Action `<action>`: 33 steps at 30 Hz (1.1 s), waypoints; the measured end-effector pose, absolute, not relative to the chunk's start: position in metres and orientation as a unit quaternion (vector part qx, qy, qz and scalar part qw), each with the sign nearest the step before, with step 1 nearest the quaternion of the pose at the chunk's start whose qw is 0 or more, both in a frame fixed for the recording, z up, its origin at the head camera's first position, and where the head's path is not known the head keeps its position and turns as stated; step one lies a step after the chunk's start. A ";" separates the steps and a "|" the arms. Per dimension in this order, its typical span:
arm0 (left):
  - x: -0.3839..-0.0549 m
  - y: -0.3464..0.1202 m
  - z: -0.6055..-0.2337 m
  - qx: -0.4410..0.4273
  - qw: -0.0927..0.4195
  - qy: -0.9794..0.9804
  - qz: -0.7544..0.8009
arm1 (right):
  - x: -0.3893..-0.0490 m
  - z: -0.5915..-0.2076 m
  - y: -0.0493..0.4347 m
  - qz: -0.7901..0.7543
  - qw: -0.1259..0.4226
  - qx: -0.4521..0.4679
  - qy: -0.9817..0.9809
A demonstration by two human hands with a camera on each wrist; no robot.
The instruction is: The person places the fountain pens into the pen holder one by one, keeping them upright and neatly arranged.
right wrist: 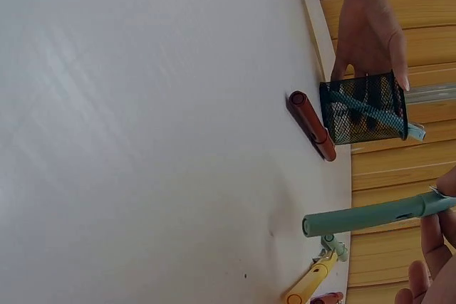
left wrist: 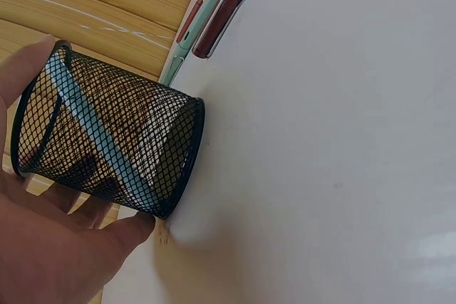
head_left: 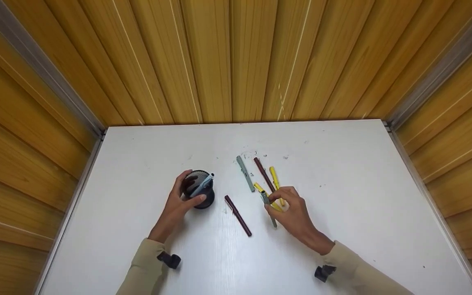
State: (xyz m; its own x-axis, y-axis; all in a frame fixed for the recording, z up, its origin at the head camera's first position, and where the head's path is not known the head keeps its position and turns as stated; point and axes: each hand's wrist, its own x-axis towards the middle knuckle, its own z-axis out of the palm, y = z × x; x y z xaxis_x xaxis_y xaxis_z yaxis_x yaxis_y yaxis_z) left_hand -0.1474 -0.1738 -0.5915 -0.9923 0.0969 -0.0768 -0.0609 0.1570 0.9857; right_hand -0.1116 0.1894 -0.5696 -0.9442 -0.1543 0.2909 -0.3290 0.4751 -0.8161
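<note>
My left hand (head_left: 173, 209) grips a black mesh pen holder (left wrist: 107, 122), with fingers round one side and the thumb on the other. One light blue pen (head_left: 201, 185) leans inside it, its end rising past the rim. Between thumb and fingers, my right hand (head_left: 295, 213) pinches a green pen (right wrist: 363, 218) near its clip end. Its other end points down, apart from the table in the right wrist view. A dark maroon pen (head_left: 238, 216) lies on the table between the two hands.
Beyond the right hand lie a grey-green pen (head_left: 245, 174), a second maroon pen (head_left: 264, 173) and two yellow pens, one farther off (head_left: 274, 177) and one partly behind the held pen. The white table (head_left: 342, 164) meets wood-patterned walls (head_left: 236, 61) at the back and sides.
</note>
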 end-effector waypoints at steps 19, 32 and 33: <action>-0.150 -0.175 -0.594 0.019 0.058 0.754 0.654 | -0.135 -0.548 0.173 0.505 0.108 0.152 -0.843; -0.150 -0.175 -0.594 0.020 0.059 0.754 0.654 | -0.152 -0.522 0.161 0.524 0.129 0.165 -0.825; -0.149 -0.174 -0.593 0.020 0.059 0.754 0.654 | -0.153 -0.520 0.159 0.525 0.131 0.167 -0.824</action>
State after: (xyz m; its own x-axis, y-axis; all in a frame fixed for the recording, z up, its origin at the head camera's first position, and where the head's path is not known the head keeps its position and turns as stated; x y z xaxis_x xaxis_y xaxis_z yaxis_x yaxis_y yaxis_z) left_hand -0.1495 -0.1744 -0.5935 -0.9922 0.1070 -0.0636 -0.0478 0.1442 0.9884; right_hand -0.1529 0.1592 -0.5203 -0.9102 -0.1383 0.3905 -0.4123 0.3933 -0.8218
